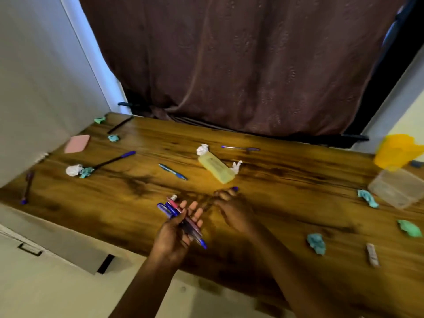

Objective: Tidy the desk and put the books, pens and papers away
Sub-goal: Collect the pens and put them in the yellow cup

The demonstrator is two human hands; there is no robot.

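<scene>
Right hand (pixel 231 208) covers pen (pixel 234 188) (tip shows).

Dim warm room; glare patch mid desk (pixel 146 143); motion blur throughout; wide-angle edge bending.

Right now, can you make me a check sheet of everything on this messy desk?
Surface: wooden desk, dark-grained.
Job's things: loose pens, such as the blue pen; crumpled papers, such as the teal ball; pink pad.
Clutter: pale yellow oblong, clear box, yellow container.
Hands: left hand holds pen bundle; right hand seems to pinch blue-tipped pen, blurred.
Cables: nothing seen.
Surroundings: brown curtain, white wall.
</scene>
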